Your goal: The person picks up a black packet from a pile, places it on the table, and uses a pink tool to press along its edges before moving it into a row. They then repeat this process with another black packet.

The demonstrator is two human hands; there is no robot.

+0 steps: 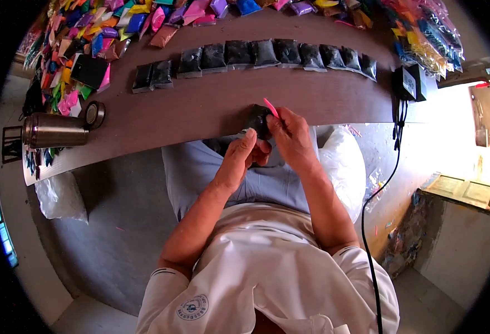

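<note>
A black packet (pixel 259 119) is held between my two hands at the table's front edge. My left hand (pixel 243 153) has its fingers closed at the packet's lower left side. My right hand (pixel 290 133) pinches the packet's right side, and a thin pink tool (pixel 270 108) sticks up from its fingers. Beyond my hands, several black packets in clear wrappers (pixel 239 54) lie in a curved row across the brown table (pixel 200 103).
Colourful packets (pixel 136 22) are heaped along the far and left sides. A metal flask (pixel 55 130) and its round lid (pixel 94 114) stand at left. A black box (pixel 409 83) with cables sits at right. White plastic bags (pixel 342 164) are below the table.
</note>
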